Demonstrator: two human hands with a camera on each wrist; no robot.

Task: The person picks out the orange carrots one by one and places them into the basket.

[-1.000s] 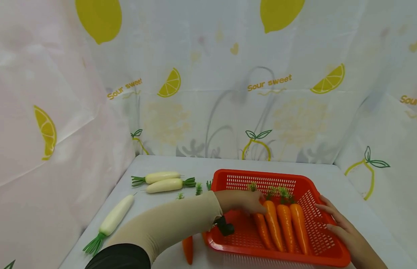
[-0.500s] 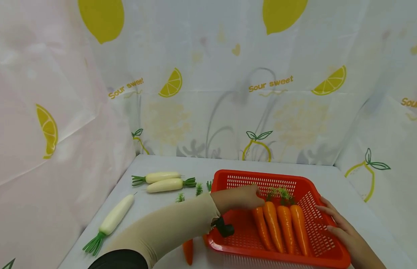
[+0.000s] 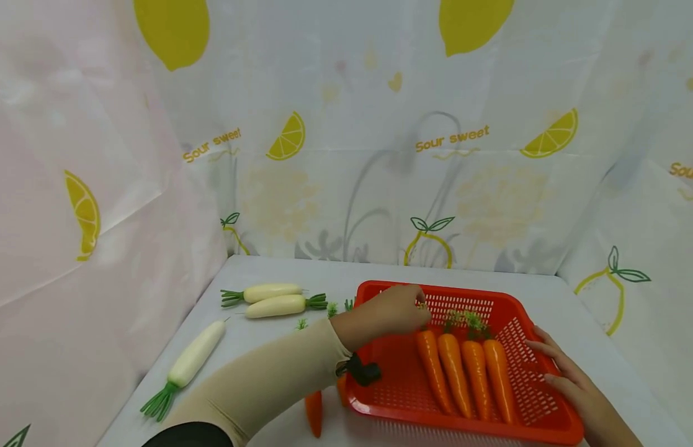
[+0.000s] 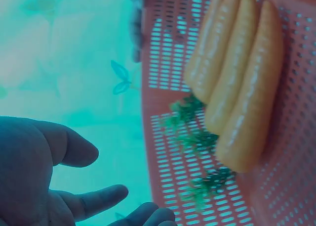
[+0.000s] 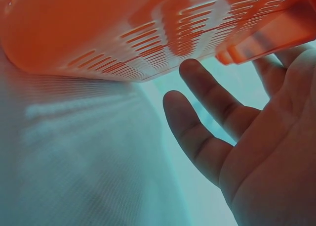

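Several orange carrots (image 3: 453,372) with leafy green tops lie side by side in the red perforated basket (image 3: 463,426). My left hand (image 3: 388,313) is raised over the basket's back left part, just beyond the leftmost carrot (image 3: 432,366). In the left wrist view, the thumb and fingers of that left hand (image 4: 74,181) are spread, with nothing between them. At the basket's right rim rests my right hand (image 3: 575,388), its fingers touching the edge. The right wrist view shows this right hand (image 5: 261,142) with extended fingers beside the basket wall.
Left of the basket, carrots on the white table are partly hidden by my left arm; one carrot (image 3: 314,413) shows its lower end. Further left lie a white radish (image 3: 196,357) and two more radishes (image 3: 276,305) behind it. Lemon-print cloth (image 3: 335,155) encloses the table.
My left hand has let go of the leftmost carrot and moved up and slightly left, uncovering the carrot's upper end. The right hand stays at the basket's rim.
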